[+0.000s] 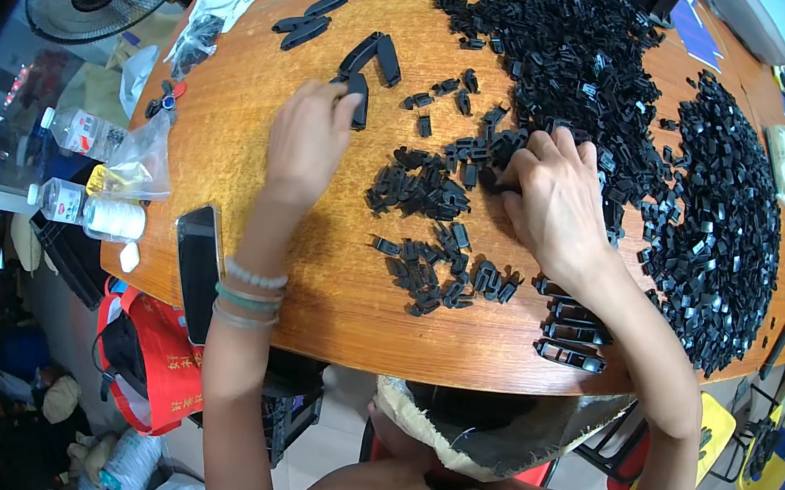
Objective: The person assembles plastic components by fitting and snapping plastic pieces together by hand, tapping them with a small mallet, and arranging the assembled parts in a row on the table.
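My left hand [311, 135] is over the left middle of the wooden table, fingers curled at a long black plastic part [358, 101]. Thumb and fingertips pinch that part's near side. Just beyond it, two similar long black parts [389, 60] touch in a bent row. My right hand [561, 192] reaches to the near edge of a large heap of small black plastic clips [590, 73]. Its fingers are bent down and closed among the clips, and what lies between them is hidden. Smaller groups of loose clips [419, 188] lie between my hands.
More long black parts [310, 19] lie at the far left, and several black frames [573, 331] are lined up below my right forearm. Another heap of small black pieces [718, 226] covers the right side. A phone [197, 265] and bottles [60, 201] stand along the left edge.
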`<state>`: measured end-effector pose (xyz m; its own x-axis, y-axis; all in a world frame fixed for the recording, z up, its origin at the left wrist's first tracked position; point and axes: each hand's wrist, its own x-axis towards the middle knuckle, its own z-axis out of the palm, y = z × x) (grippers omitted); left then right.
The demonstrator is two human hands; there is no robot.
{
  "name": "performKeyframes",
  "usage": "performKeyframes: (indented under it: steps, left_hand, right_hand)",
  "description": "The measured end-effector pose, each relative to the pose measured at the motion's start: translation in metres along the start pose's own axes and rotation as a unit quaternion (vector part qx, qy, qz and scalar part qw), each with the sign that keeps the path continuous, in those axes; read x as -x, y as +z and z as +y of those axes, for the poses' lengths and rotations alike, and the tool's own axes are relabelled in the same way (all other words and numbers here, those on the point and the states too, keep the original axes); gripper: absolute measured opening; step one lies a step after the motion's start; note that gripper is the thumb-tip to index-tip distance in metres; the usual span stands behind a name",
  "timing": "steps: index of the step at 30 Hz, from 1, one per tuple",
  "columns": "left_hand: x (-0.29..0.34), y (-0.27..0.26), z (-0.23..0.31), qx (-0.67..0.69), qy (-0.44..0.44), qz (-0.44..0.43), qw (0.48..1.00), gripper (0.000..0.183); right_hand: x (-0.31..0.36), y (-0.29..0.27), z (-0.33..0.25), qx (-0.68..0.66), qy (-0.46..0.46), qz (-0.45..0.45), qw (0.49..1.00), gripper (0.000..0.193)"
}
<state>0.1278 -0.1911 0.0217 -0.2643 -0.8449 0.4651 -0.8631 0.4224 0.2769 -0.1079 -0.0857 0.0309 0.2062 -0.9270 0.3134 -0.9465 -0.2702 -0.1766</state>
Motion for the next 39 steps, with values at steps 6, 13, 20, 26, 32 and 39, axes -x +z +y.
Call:
performKeyframes:
  steps: [6,13,20,26,32,39]
  left_hand:
    - [-0.018,0.01,0.015,-0.122,-0.039,-0.09,0.988,0.028]
    - [0.055,-0.044,0.071,0.488,-0.153,-0.142,0.848,0.035]
    - [0.109,-0.05,0.137,0.665,-0.225,-0.34,0.626,0.054]
    - [0.122,-0.042,0.15,0.705,-0.243,-0.341,0.572,0.046]
    - [0.124,-0.042,0.143,0.678,-0.24,-0.343,0.605,0.029]
    - [0.13,-0.042,0.148,0.755,-0.229,-0.333,0.517,0.031]
  right_hand:
    - [0.031,-0.04,0.001,-0.196,0.093,0.059,0.974,0.015]
    - [0.103,-0.071,0.006,-0.483,0.232,0.084,0.84,0.013]
    - [0.117,-0.057,-0.017,-0.533,0.192,0.127,0.814,0.017]
    - [0.118,-0.051,-0.017,-0.473,0.163,0.161,0.851,0.023]
    - [0.126,-0.049,-0.015,-0.386,0.123,0.214,0.889,0.028]
    - [0.131,-0.047,-0.026,-0.389,0.074,0.175,0.902,0.027]
